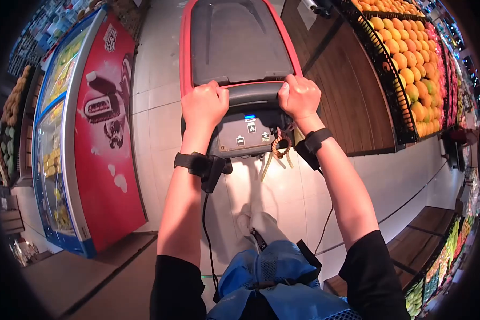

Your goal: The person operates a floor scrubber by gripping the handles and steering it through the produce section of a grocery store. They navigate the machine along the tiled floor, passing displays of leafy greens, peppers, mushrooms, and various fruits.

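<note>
Both my hands grip the dark handlebar (254,95) of a red and grey floor-cleaning machine (239,40). My left hand (205,106) is wrapped round the bar's left end, and my right hand (301,97) is closed round its right end. Just below the bar is a grey control panel (242,136) with a small lit blue display and several buttons. A braided ring with keys or tags (281,145) dangles at the panel's right side. Each wrist wears a black strap with a device, and cables run down from them.
On the left stands a red-sided ice cream freezer (109,154) with a glass top. To the right is a wooden display stand (352,90) bearing a black crate of orange fruit (410,64). Light floor tiles (157,80) run between them. More produce (448,261) sits at the lower right.
</note>
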